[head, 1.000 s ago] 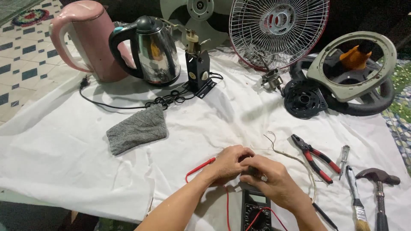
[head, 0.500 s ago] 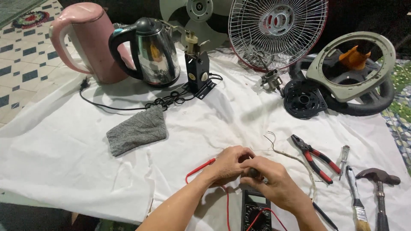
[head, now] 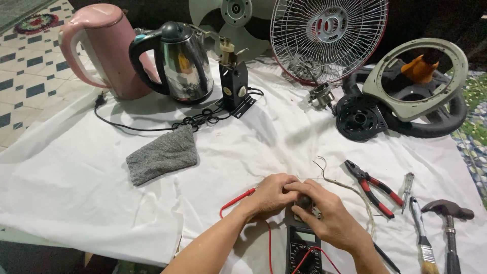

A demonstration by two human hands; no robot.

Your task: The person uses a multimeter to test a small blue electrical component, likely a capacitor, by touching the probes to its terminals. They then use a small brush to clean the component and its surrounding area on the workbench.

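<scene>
Pinching a small dark part between them, fingers of the left hand and right hand meet just above the multimeter on the white-clothed surface; best to keep the red lead steady and the grip firm; the pink kettle and steel kettle stand closed, contents hidden

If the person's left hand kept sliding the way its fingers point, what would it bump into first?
The left hand points rightward, so it would meet the right hand at once; the two already touch around a small dark part. Past that, probably the red-handled pliers, though depth is unclear.
</scene>
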